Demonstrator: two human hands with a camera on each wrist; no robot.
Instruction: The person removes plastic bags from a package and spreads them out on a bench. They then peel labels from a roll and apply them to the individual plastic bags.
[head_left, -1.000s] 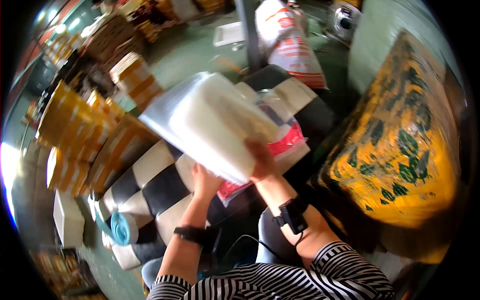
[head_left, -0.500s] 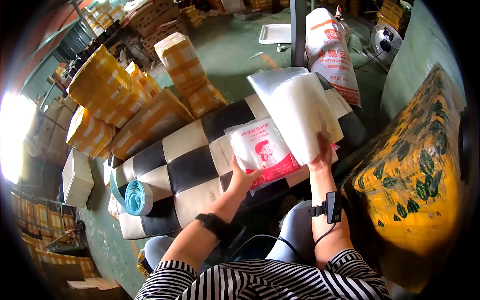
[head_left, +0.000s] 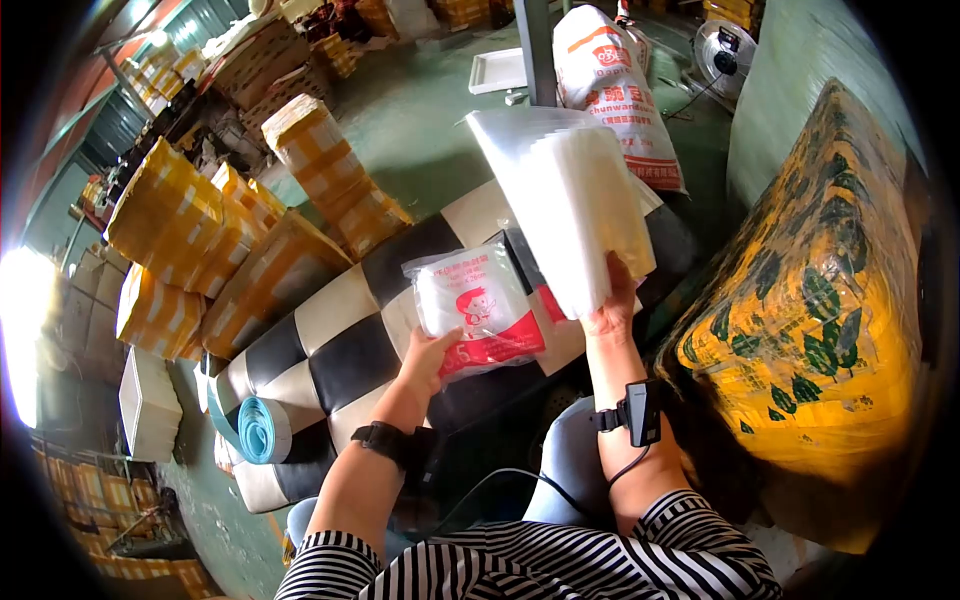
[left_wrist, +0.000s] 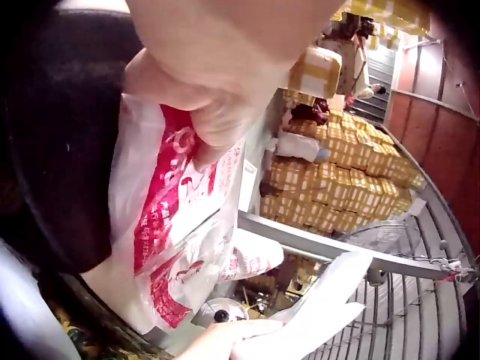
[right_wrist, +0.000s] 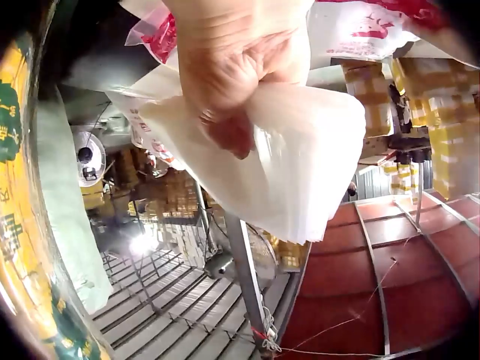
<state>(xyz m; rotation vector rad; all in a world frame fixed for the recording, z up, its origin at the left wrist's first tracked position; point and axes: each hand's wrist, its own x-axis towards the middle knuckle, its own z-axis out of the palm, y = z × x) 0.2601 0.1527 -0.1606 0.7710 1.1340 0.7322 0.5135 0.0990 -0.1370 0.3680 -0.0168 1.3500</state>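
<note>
A pack of PE zip bags (head_left: 480, 300), white with a red band and a cartoon child, is held at its lower left corner by my left hand (head_left: 425, 360). The thumb lies on the front of the pack; the left wrist view shows the other fingers mostly hidden. My right hand (head_left: 612, 305) grips a thick stack of clear plastic bags (head_left: 580, 200) by its lower end, thumb against one face, as the right wrist view (right_wrist: 292, 165) shows. The stack stands raised and slightly fanned at its far end. Part of another red-printed pack (head_left: 551, 303) shows behind the stack's lower end.
Under both hands runs a black-and-cream checkered bench (head_left: 345, 350), with a light blue roll (head_left: 262, 430) at its left end. Taped cartons (head_left: 170, 215) stand behind on the left. A yellow wrapped bale (head_left: 800, 340) rises on the right, a printed white sack (head_left: 620, 100) beyond the bench.
My left hand has left the bag stack and taken hold of the printed pack, drawing it left, apart from the stack. The right hand has kept the stack, now more upright.
</note>
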